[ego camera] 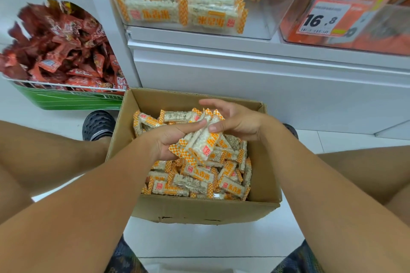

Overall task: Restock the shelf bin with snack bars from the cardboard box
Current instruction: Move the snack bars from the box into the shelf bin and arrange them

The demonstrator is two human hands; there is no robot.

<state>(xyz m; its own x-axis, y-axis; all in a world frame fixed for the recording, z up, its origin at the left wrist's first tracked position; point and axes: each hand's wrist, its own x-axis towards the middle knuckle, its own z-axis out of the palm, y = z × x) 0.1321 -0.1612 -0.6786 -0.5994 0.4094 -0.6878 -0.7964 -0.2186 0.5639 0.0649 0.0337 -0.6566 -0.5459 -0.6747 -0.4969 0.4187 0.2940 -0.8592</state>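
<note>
An open cardboard box (199, 210) stands on the floor between my knees, filled with several white rice snack bars (195, 182) in orange-checked wrappers. Above the box, both hands hold a bundle of bars (203, 142). My left hand (170, 137) grips the bundle from the left and below. My right hand (235, 122) grips it from the right, thumb on top. Above, a clear shelf bin (255, 6) holds several of the same bars, stacked flat.
A green-fronted bin of red snack packets (60, 55) stands at the left. An orange-product bin with a 16.8 price tag (321, 19) sits at the upper right. A white shelf base (266, 77) rises behind the box. A black shoe (97, 125) is left of it.
</note>
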